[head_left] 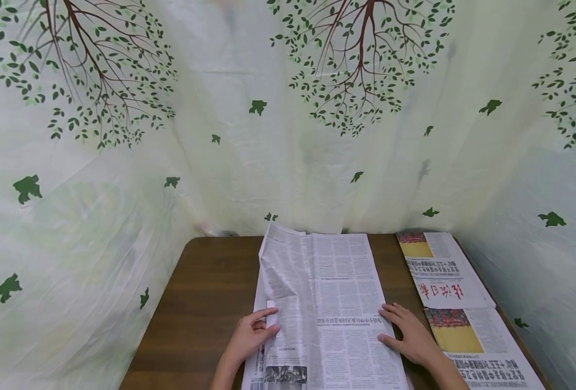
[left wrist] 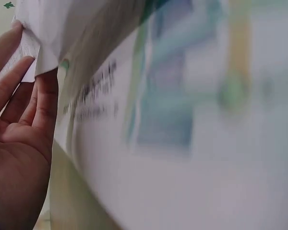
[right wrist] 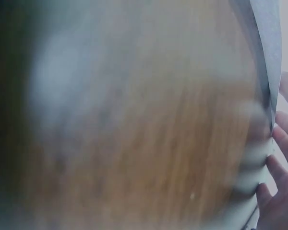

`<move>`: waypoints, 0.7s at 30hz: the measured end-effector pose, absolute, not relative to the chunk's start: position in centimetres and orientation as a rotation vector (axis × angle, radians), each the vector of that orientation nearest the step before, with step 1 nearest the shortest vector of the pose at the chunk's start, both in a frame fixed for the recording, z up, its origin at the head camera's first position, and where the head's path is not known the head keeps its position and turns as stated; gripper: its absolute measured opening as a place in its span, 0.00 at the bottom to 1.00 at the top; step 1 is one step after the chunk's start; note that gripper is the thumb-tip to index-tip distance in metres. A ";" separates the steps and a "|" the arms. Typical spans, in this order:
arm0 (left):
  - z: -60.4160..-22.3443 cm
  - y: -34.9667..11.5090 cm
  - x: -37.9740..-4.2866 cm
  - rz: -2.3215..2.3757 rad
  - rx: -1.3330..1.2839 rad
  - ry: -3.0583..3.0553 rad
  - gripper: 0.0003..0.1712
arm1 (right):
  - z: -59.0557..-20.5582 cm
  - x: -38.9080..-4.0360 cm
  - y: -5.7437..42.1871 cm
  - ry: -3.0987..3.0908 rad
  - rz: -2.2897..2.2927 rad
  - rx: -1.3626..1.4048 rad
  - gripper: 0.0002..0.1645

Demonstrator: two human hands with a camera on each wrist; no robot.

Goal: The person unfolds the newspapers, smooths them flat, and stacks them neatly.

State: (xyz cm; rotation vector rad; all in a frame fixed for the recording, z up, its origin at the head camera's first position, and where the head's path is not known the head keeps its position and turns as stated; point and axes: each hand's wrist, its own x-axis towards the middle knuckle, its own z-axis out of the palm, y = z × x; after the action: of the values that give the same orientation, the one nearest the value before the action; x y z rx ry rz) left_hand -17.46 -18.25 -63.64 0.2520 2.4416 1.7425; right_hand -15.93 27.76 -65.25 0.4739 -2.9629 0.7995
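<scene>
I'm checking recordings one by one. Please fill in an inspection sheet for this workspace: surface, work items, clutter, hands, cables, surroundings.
Surface: brown table with a wood-grain top, partly covered by paper.
Work items: middle newspaper lies on the table, its left part creased and uneven.
Clutter: far newspaper and near newspaper lie along the right side, one beyond the other, each with a yellow-and-red picture.
Hands: left hand pinches the middle newspaper near its left edge; right hand touches its right edge, fingers spread.
Cables: nothing seen.
Surroundings: pale curtain printed with trees and green leaves, behind the table and at both sides.
</scene>
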 end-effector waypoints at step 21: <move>-64.3 -22.9 -17.3 1.365 0.222 2.867 0.26 | -64.2 -15.6 28.4 -3.004 0.793 0.450 0.44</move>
State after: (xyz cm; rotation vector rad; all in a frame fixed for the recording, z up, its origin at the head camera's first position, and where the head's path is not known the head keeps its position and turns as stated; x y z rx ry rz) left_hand -17.28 -22.92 -64.27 0.2218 2.8671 1.3648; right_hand -15.64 28.35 -64.18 0.4502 -3.0038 0.7927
